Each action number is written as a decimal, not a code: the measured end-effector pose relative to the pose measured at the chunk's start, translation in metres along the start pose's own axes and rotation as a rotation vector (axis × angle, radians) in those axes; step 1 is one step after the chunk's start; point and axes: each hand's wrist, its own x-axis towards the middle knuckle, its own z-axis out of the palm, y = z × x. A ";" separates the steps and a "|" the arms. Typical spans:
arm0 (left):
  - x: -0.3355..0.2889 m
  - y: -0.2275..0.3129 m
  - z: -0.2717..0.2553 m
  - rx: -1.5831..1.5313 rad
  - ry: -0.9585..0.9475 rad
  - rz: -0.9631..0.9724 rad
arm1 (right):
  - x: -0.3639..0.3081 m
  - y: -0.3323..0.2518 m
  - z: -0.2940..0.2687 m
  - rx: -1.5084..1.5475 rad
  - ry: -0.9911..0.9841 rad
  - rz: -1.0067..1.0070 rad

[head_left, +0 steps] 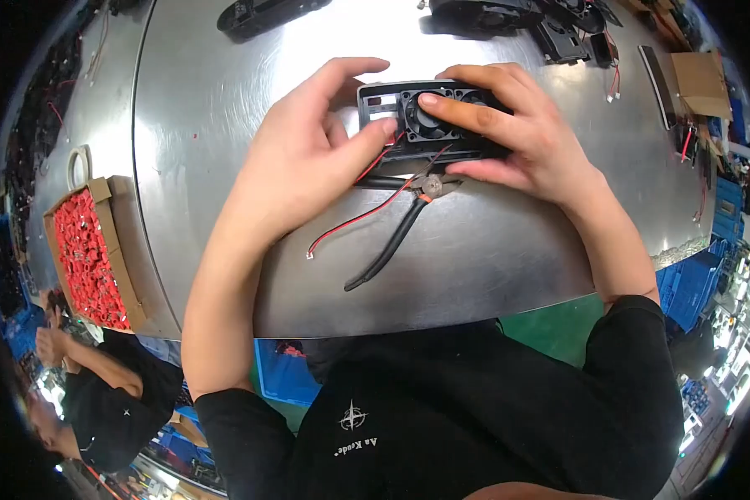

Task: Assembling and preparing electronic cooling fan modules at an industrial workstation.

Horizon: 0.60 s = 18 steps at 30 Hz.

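Note:
Both my hands are at a black plastic housing (468, 152) holding two small black fans (426, 125), low over the metal table. My left hand (304, 146) grips its left end, thumb pressed beside the left fan and fingers partly hidden behind. My right hand (521, 125) wraps the right end, a fingertip on the left fan and the thumb along the near edge; it covers much of the right fan. Just nearer lie diagonal cutting pliers (408, 223) with black and orange handles. A red and black wire (352, 220) trails out to a small white connector.
At left, a cardboard box (117, 250) holds many small red parts, with a tape roll (78, 167) behind it. More black housings (483, 17) lie along the table's far side. A cardboard carton (698, 83) stands far right. Another person (112, 400) is at lower left.

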 end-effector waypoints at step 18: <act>0.009 -0.017 0.016 0.897 0.338 0.692 | 0.003 0.003 0.004 0.023 0.042 -0.002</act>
